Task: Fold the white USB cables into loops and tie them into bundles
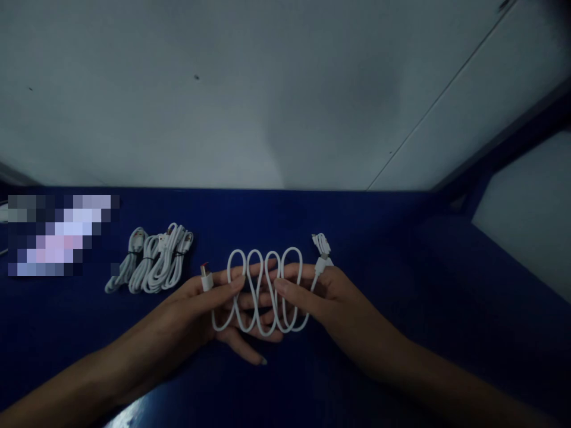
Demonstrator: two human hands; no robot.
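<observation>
Blue tabletop (383,238), pale wall (223,131) beyond: white cable (257,297), one, looped, in both hands.
Left hand (194,303) and right hand (328,297) each pinch the cable, thumbs over loops; tied cables (166,270) lie to its left. Apparent step: arranging loops; next move likely calls for an even grip keeping them aligned.

No text, label, brand, number or sign readable in your view. Nothing legible on white cable (257,294) you held or on tied cable bundles (163,264) to your left. Pixelated patch (66,235) at far left too coarse for you to read.
</observation>
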